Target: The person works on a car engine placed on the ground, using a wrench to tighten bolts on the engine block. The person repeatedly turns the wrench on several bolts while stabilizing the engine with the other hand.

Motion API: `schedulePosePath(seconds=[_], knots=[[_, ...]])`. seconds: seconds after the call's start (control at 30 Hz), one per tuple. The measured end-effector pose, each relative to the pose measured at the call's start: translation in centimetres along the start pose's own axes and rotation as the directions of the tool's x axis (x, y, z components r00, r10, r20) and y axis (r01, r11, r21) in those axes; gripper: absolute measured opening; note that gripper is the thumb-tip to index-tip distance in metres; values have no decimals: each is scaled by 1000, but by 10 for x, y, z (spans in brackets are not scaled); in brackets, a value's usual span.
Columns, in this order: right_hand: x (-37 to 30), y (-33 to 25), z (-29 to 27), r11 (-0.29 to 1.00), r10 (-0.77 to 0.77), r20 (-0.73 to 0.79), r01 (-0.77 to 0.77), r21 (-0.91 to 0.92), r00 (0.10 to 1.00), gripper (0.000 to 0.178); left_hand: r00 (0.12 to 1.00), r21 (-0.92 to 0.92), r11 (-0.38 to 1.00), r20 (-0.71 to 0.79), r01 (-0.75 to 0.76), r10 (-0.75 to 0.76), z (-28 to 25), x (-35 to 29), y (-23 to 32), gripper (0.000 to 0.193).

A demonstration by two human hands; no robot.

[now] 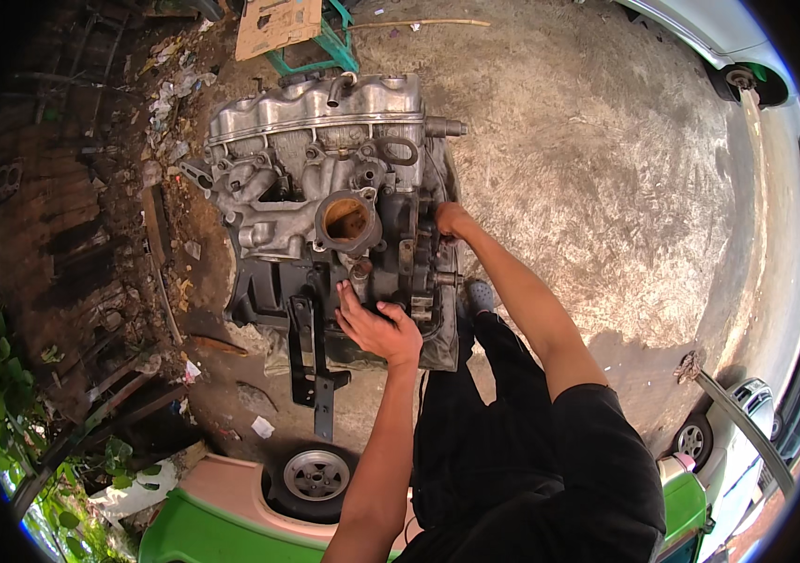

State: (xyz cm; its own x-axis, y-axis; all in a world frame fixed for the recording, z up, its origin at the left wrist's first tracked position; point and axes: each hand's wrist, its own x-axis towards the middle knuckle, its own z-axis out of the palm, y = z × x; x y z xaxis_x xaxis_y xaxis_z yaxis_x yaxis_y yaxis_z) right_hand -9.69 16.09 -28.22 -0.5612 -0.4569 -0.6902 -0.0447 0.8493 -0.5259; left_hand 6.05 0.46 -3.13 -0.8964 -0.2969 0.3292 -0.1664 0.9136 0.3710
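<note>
A grey metal car engine stands in front of me, its ribbed top cover toward the far side. Near its middle a round intake opening faces up, brownish inside. My left hand lies against the engine's near side, fingers apart, below that opening and beside a black metal bracket. At the right end of the engine my right hand has its fingers curled in against the dark end parts. Whatever those fingers grip, if anything, is hidden.
A green plastic stool with cardboard on it stands beyond the engine. Litter and dark planks line the left side. Behind me is a green and pink vehicle; other cars are parked at right. Concrete floor stretches right.
</note>
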Motion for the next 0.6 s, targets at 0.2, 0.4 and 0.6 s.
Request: schedulePosePath(seconds=[0.2, 0.4, 0.6], knots=[[1, 42, 33, 914, -209, -257, 282, 291, 944, 21, 1000, -1, 1000, 2, -3, 3, 1, 0, 0, 54], [-7, 33, 23, 808, -490, -237, 334, -485, 839, 19, 1000, -16, 1000, -4, 9, -9, 0, 1, 3, 51], [-42, 2, 6, 984, -71, -334, 122, 134, 940, 17, 1000, 2, 1000, 16, -3, 3, 0, -1, 1, 53]])
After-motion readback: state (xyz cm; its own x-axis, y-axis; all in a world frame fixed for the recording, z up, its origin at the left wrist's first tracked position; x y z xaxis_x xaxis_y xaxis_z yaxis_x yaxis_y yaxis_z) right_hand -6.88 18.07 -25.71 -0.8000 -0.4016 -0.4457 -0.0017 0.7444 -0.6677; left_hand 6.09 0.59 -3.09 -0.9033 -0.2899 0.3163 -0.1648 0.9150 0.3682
